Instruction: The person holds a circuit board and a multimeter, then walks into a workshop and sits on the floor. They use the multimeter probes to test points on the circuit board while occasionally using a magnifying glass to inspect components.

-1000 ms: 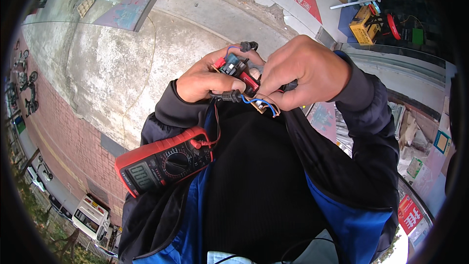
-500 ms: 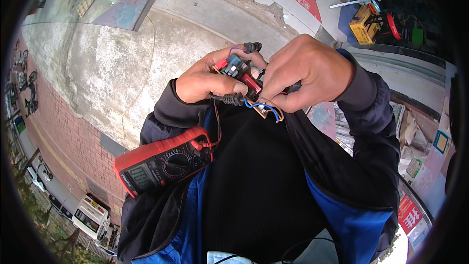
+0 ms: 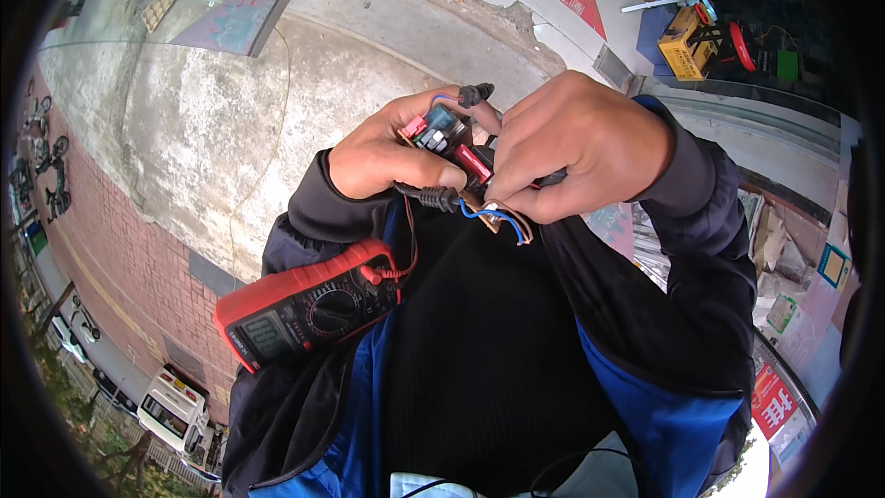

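My left hand (image 3: 378, 152) is closed around a small circuit board (image 3: 444, 136) crowded with parts, among them a red cylinder (image 3: 473, 162). A ribbed black cable sleeve (image 3: 431, 197) lies below my left thumb, and another black sleeve (image 3: 477, 94) sticks out above the fingers. Blue and brown wires (image 3: 489, 213) curve off the board's lower end. My right hand (image 3: 585, 148) pinches at that end; a dark piece shows under its fingers, too hidden to name. Against my left forearm rests a red-and-black multimeter (image 3: 327, 309) with a lit display and leads plugged in.
Beyond my hands lies worn concrete ground (image 3: 212, 120). A glass counter with a yellow box (image 3: 684, 44) stands at the upper right. To the left runs a brick pavement (image 3: 120, 231) with parked motorbikes (image 3: 57, 175) and a white vehicle (image 3: 172, 409).
My right hand has turned slightly, with its fingertips lower over the board's end. The wires have shifted a little downward. My left hand keeps its hold and the multimeter stays nearly in place.
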A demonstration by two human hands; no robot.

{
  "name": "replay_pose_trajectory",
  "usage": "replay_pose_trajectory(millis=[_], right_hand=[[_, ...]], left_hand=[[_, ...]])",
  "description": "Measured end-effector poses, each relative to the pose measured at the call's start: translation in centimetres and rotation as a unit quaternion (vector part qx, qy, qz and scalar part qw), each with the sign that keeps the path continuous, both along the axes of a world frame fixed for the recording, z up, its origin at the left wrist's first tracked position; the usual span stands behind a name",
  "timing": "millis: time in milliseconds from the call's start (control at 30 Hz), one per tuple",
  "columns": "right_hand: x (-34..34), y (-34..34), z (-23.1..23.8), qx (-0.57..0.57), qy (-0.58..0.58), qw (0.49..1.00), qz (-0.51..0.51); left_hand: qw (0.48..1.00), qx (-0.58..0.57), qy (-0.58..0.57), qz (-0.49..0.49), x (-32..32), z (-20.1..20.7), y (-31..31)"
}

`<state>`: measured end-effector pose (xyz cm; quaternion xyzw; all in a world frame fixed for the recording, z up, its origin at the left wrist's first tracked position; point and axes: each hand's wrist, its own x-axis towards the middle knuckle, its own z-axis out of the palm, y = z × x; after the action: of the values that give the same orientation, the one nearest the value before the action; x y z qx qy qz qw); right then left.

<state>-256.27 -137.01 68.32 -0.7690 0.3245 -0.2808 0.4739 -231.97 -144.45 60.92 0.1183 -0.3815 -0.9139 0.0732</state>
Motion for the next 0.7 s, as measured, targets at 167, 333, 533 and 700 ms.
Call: replay_pose_trajectory(millis=[167,333,533,700], right_hand=[[0.1,0.0,-0.1,0.013,-0.015,1.000,-0.015],[0.4,-0.1,0.3,-0.002,0.002,1.000,0.008],[-1.9,-0.8,1.9,0.029,0.016,0.998,-0.045],[-4.9,-0.4,0.5,0.144,-0.031,0.978,-0.145]], left_hand=[[0.999,0.003,0.035,0.007,0.0,-0.1,0.1],[1.000,0.005,0.003,-0.001,0.2,0.2,0.2],[0.998,-0.022,0.015,-0.049,1.1,-0.1,-0.1],[0.998,-0.028,-0.019,0.048,1.7,-0.5,-0.1]])
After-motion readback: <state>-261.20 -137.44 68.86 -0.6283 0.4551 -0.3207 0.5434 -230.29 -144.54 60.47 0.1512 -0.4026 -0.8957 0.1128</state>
